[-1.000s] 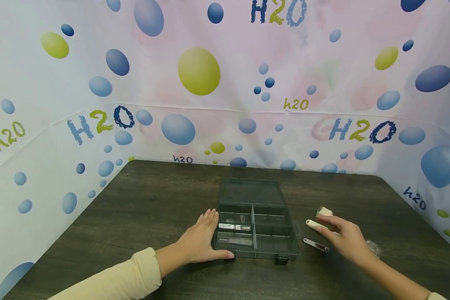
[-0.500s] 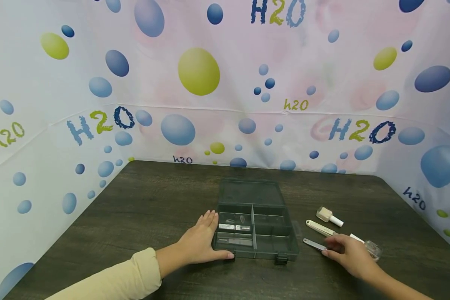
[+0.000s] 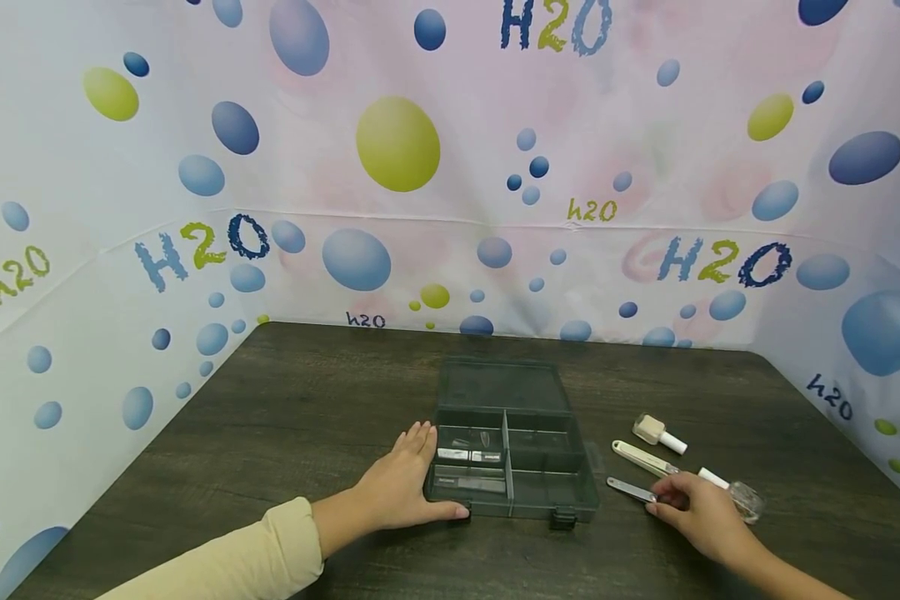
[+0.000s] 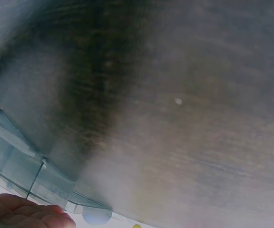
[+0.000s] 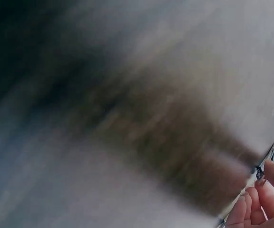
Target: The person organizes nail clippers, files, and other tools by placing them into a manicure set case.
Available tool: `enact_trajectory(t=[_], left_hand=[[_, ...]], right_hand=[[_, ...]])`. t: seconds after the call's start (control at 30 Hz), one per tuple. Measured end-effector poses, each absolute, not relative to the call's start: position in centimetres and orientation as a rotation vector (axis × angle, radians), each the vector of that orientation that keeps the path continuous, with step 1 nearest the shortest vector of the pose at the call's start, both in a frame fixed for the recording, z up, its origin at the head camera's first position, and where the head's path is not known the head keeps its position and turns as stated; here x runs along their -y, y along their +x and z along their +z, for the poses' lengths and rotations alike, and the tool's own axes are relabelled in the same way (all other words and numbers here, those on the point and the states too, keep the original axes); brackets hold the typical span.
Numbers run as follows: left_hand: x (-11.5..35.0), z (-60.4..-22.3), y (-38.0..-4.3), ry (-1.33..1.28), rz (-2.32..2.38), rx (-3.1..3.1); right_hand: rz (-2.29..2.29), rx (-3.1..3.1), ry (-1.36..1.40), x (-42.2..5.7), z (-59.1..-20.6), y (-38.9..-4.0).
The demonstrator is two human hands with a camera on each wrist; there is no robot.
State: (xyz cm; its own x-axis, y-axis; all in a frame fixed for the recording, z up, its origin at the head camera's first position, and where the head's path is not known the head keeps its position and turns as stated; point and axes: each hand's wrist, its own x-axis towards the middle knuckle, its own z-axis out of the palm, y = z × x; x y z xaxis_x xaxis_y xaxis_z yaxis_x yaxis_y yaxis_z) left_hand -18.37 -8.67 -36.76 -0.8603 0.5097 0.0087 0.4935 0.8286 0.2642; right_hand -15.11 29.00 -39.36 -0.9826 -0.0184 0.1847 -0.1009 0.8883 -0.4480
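Note:
My right hand pinches the near end of a silver nail clipper between thumb and fingers, to the right of the box. In the right wrist view, the fingertips close round the clipper's end. A smoky see-through divided box lies with its lid folded back. My left hand rests along its left side, fingers straight and thumb at the front latch. Small slim items lie in the box's left compartments. Just behind the clipper is a long cream-coloured tool, partly covered by my right hand.
A cream nail polish bottle with a white cap lies behind the cream tool. Right of my right hand lies a clear bottle with a white cap. The dark wood table ends at a printed cloth backdrop.
My right hand has moved from the cream tool down to the clipper and grips its end. The cream polish bottle has come into full view. My left hand has stayed put.

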Motion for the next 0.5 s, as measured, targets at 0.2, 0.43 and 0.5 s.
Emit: enact_trajectory(t=[0.2,0.43,0.5], left_hand=[[8.67,-36.86,-18.38,0.822,0.408,-2.944],[8.77,-37.07,-18.43,0.828,0.402,-2.951],[8.77,-37.15,-18.48,0.828,0.403,-2.954]], right_hand=[[0.739,2.89,0.088,-29.04,-39.29,-15.08],[0.777,2.856,0.085,-29.46,-38.74,-15.22],[0.769,2.839,0.081,-29.69,-38.61,-15.26]])
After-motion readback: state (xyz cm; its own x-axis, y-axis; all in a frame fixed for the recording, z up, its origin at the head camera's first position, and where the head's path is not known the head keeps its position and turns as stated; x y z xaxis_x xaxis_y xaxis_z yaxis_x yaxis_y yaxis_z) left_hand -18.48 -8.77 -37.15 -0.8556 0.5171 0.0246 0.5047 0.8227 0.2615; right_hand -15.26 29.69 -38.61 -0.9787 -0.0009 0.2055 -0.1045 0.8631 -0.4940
